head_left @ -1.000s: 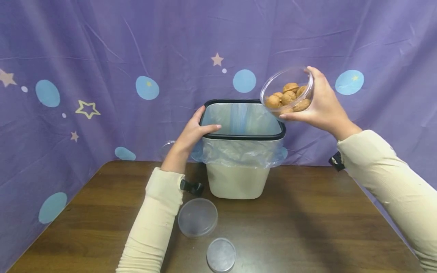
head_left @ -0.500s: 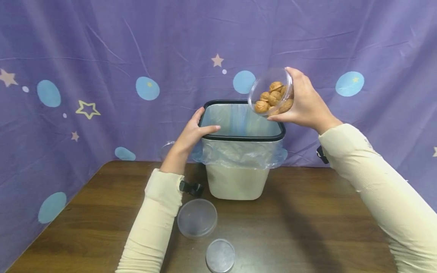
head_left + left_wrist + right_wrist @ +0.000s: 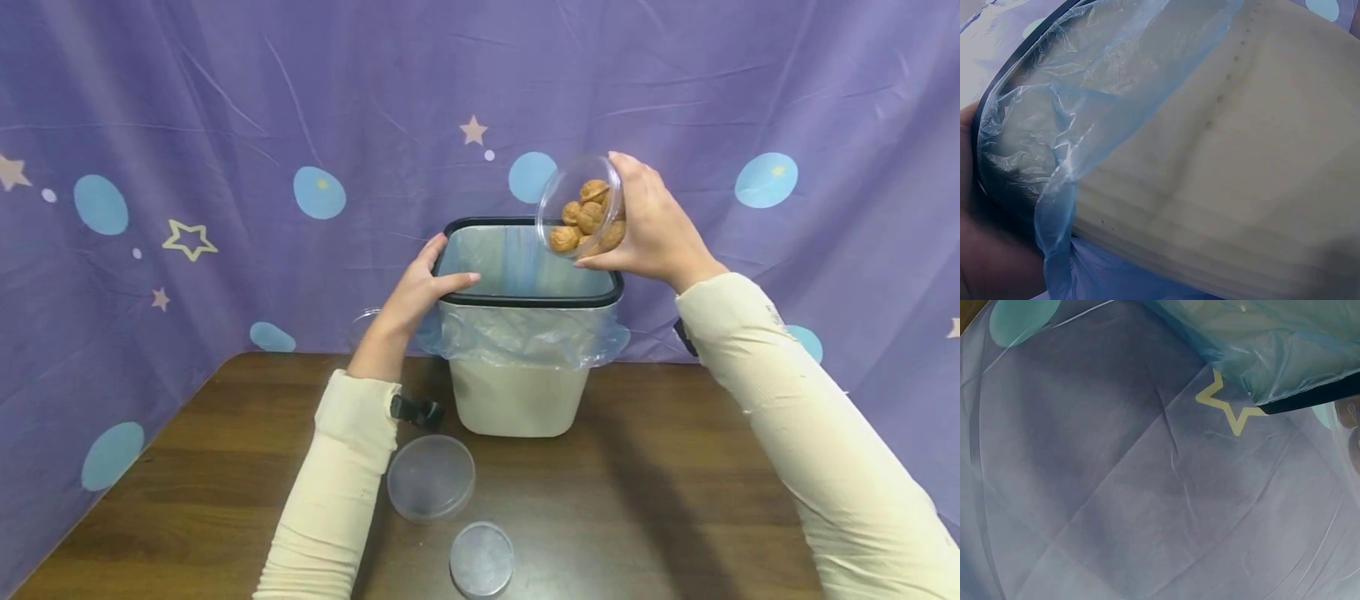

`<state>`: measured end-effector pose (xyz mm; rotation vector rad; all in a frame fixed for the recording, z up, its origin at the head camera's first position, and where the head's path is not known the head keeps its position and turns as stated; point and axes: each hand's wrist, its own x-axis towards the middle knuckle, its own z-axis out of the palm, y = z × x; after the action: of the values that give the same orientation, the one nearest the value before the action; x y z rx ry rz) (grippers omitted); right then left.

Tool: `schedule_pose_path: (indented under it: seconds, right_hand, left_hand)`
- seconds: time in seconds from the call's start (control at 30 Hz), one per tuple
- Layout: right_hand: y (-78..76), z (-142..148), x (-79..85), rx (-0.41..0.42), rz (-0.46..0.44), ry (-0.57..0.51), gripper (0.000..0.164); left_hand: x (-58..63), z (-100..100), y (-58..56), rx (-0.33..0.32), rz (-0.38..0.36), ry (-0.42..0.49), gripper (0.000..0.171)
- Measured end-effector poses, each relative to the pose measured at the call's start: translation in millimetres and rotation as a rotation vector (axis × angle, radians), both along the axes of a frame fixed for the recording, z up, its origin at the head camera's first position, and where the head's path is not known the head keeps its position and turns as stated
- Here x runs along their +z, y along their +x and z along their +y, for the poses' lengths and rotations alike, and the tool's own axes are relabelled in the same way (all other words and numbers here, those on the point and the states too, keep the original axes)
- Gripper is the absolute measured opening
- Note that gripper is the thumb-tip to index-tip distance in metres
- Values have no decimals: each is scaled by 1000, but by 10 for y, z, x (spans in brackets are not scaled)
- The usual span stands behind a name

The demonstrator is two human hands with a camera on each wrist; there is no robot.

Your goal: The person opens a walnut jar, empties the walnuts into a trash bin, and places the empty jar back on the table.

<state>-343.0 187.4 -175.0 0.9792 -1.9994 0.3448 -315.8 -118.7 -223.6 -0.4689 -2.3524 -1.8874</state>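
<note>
A cream trash bin (image 3: 521,404) with a black rim and a pale blue liner bag (image 3: 525,337) folded over its edge stands on the table. My left hand (image 3: 412,292) grips the rim at its left side, thumb over the inside; the left wrist view shows this hand (image 3: 991,259) beside the bin wall (image 3: 1260,156). Above the bin's right part, my right hand (image 3: 663,225) holds a clear round plastic container (image 3: 550,196) tilted with its mouth toward the left. Several walnuts (image 3: 591,218) lie inside it. The right wrist view catches only the container's edge and some walnuts (image 3: 1349,412).
A large round translucent lid (image 3: 431,477) and a smaller round lid (image 3: 482,558) lie on the wooden table (image 3: 187,475) in front of the bin. Part of another clear container (image 3: 365,319) shows behind my left forearm. A purple curtain (image 3: 390,100) hangs behind.
My right hand has moved left with the container of walnuts, from the bin's right edge to over its opening. The left hand stays on the rim.
</note>
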Motion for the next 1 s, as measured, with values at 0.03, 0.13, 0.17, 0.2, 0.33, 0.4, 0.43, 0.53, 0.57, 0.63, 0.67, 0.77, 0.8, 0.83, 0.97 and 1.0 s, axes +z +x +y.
schedule_pose_path:
  seconds: [0.03,0.13,0.17,0.2,0.33,0.4,0.43,0.53,0.57,0.63,0.67,0.77,0.8,0.83,0.97,1.0]
  right_hand:
    - [-4,1,-2,7,8,5,119]
    - [-17,-1,2,21,32,24,119]
    - [-22,-3,4,25,37,28,119]
    - [-28,-5,6,26,47,35,119]
    - [-51,-28,19,20,82,73,120]
    - [-59,-43,22,16,97,101,119]
    - [-62,-52,22,16,99,115,119]
    - [-60,-82,16,18,98,162,120]
    - [-63,-93,17,15,106,184,120]
    - [-64,-115,17,11,116,219,121]
    - [-61,-123,18,7,123,234,121]
    - [-59,-140,25,-17,151,269,122]
    - [-52,-145,28,-28,151,276,122]
    - [-46,-151,32,-35,154,285,121]
    - [-38,-187,39,-26,149,313,119]
    - [-35,-198,40,-27,150,316,119]
  left_hand:
    - [-1,1,-3,0,-1,0,90]
    - [-5,-2,-15,-1,-1,3,90]
    - [-6,-4,-20,0,-1,5,90]
    - [-7,-5,-23,1,-2,6,90]
    - [-6,-4,-32,7,-9,16,91]
    - [-5,1,-31,10,-14,19,91]
    - [-6,4,-31,10,-14,21,91]
    - [-12,4,-30,10,-10,24,91]
    - [-12,1,-31,10,-10,25,91]
    - [-13,-5,-34,11,-6,27,91]
    - [-13,-8,-37,11,-5,28,90]
    - [-10,-7,-43,10,-6,27,90]
    - [-10,-5,-43,10,-5,24,90]
    - [-12,-3,-47,9,-5,21,90]
    - [-19,4,-42,10,-8,20,91]
    - [-21,4,-41,10,-8,18,91]
